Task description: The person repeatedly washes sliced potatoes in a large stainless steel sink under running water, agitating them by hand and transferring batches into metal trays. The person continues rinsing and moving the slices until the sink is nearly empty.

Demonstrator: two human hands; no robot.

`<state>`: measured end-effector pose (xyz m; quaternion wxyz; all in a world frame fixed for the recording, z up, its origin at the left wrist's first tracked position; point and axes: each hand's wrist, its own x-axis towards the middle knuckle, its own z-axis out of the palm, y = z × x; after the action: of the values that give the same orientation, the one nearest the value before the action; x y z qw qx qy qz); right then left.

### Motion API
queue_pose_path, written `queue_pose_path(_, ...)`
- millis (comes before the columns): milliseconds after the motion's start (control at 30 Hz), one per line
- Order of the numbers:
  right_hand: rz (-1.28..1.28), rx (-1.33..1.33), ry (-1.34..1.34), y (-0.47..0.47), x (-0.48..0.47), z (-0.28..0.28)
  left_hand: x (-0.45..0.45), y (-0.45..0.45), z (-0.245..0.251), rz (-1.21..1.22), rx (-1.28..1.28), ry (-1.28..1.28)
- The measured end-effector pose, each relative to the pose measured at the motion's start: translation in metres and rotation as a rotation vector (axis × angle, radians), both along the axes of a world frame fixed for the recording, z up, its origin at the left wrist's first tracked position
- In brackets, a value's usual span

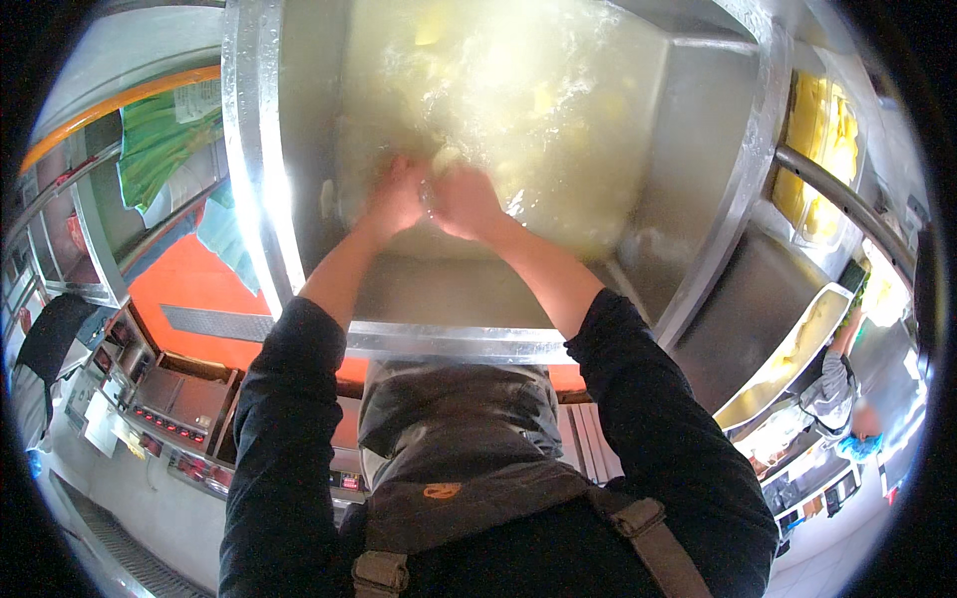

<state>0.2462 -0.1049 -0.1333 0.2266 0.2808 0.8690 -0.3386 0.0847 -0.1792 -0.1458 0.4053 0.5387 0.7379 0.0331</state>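
Note:
Both hands are in the cloudy, yellowish water of a deep stainless steel sink (463, 291). My left hand (402, 193) and my right hand (465, 200) are close together near the basin's front wall. Between their fingertips, a pale yellow piece (446, 156) shows at the water surface. Whether either hand grips it is hidden by blur and glare. More yellow pieces lie in the water, among them one near the far side (429, 27) and another to the right (543, 97).
Right of the sink are a clear container of yellow pieces (819, 149), a metal bar (845, 202) and a white tray of yellow food (785, 351). A person in a blue cap (830, 389) works beyond. Green cloths (168, 146) hang at left. The sink's metal rim (456, 341) crosses before my apron.

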Motion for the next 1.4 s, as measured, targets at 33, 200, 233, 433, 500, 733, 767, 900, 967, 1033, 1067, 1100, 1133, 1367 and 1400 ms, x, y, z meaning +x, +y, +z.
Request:
queue_pose_path(33, -0.022, -0.056, 0.007, -0.011, 0.006, 0.002, 0.006, -0.016, 0.005, -0.018, 0.010, -0.045)
queue_pose_path(200, -0.030, -0.123, 0.145, -0.058, 0.035, 0.004, 0.023, -0.052, 0.012, -0.188, -0.177, -0.160)
queue_pose_path(233, -0.022, -0.159, 0.103, -0.062, 0.039, 0.003, 0.026, -0.051, 0.012, -0.284, -0.236, -0.140)
queue_pose_path(433, -0.149, -0.465, 0.035, -0.060, 0.068, 0.018, 0.053, -0.041, 0.052, -0.409, -0.297, -0.136)
queue_pose_path(500, -0.196, -0.461, 0.020, -0.060, 0.081, 0.036, 0.064, -0.041, 0.072, -0.367, -0.308, -0.157)
queue_pose_path(733, -0.179, -0.373, -0.043, -0.061, 0.103, 0.095, 0.085, -0.042, 0.111, -0.370, -0.223, -0.180)
queue_pose_path(767, -0.230, -0.387, -0.019, -0.057, 0.108, 0.102, 0.090, -0.038, 0.115, -0.368, -0.182, -0.241)
queue_pose_path(900, -0.442, -0.194, -0.040, -0.029, 0.132, 0.133, 0.098, -0.014, 0.144, -0.393, -0.022, -0.003)
queue_pose_path(967, -0.521, 0.068, -0.051, -0.010, 0.149, 0.163, 0.115, 0.015, 0.168, -0.294, 0.095, 0.043)
queue_pose_path(1033, -0.685, 0.176, 0.031, 0.005, 0.168, 0.205, 0.127, 0.043, 0.203, -0.009, 0.073, 0.004)
queue_pose_path(1067, -0.747, 0.194, 0.052, 0.011, 0.179, 0.230, 0.142, 0.056, 0.223, 0.010, 0.159, -0.105)
queue_pose_path(1100, -0.781, 0.273, 0.049, 0.017, 0.193, 0.255, 0.162, 0.072, 0.241, 0.040, 0.197, -0.205)
queue_pose_path(1133, -0.813, 0.396, 0.131, 0.021, 0.215, 0.281, 0.185, 0.088, 0.262, 0.070, 0.219, -0.305)
queue_pose_path(1367, -1.528, 0.735, 0.530, 0.034, 0.415, 0.411, 0.440, 0.134, 0.396, 0.056, 0.506, -1.203)
queue_pose_path(1400, -1.633, 0.695, 0.645, 0.036, 0.438, 0.418, 0.466, 0.151, 0.406, -0.018, 0.551, -1.235)
